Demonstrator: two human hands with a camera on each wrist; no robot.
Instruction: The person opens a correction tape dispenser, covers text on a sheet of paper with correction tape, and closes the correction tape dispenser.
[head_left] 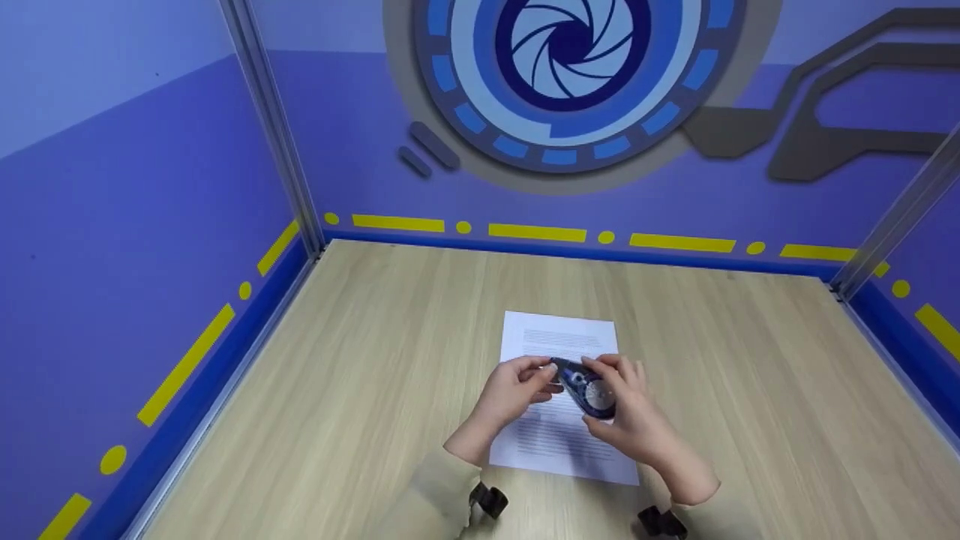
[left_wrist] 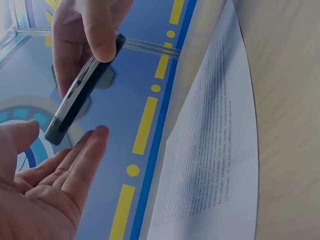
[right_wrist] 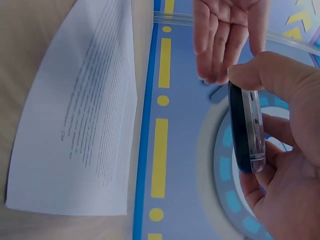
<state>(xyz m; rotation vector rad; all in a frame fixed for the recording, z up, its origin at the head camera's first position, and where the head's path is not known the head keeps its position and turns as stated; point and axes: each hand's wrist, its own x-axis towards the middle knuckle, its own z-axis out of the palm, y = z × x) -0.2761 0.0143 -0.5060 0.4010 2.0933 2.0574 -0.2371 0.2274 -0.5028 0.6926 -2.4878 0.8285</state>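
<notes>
Right hand (head_left: 636,415) is pinching the tape dispenser (head_left: 587,388) above the printed sheet (head_left: 559,442) on the worktop (head_left: 360,390); left hand (head_left: 511,391) is hanging spread by its tip (seemingly apart). Probably positioning it; next move likely needing a left pinch.

"Rows of print (left_wrist: 207,135) down the white sheet (head_left: 555,427), line after line! Can you call a word?"
"Not one! It's all too small and soft, head view and both wrist views alike. Nothing readable on anything here!"
</notes>
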